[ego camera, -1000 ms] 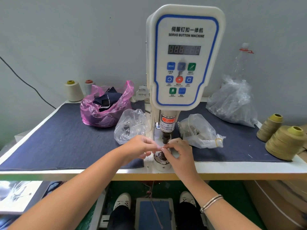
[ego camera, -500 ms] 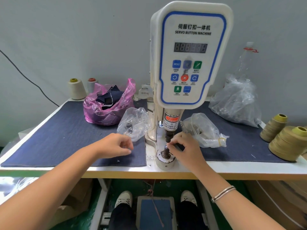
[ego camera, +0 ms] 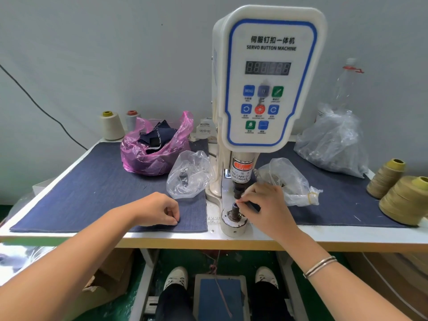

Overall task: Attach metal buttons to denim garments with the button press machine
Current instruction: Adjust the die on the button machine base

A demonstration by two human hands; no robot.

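The white servo button machine [ego camera: 268, 77] stands at the middle of the table. Its upper punch [ego camera: 238, 191] hangs just above the round lower die [ego camera: 233, 216] at the table's front edge. My right hand [ego camera: 266, 209] is at the die, its fingertips pinching a small dark denim piece [ego camera: 253, 206] over the die's post. My left hand [ego camera: 157, 209] rests on the dark denim mat [ego camera: 92, 193] left of the machine, with fingers curled and thumb against the forefinger. Nothing shows in that hand.
A pink bag of denim pieces [ego camera: 157, 149] and a clear bag of metal parts [ego camera: 187, 174] lie left of the machine. Two clear bags [ego camera: 287, 179] [ego camera: 333, 144] lie right of it. Thread cones [ego camera: 407, 198] stand at the right edge. A foot pedal [ego camera: 220, 295] sits below between two feet.
My left hand has pulled away from the die to the left and come to rest on the mat. My right hand has stayed at the die.
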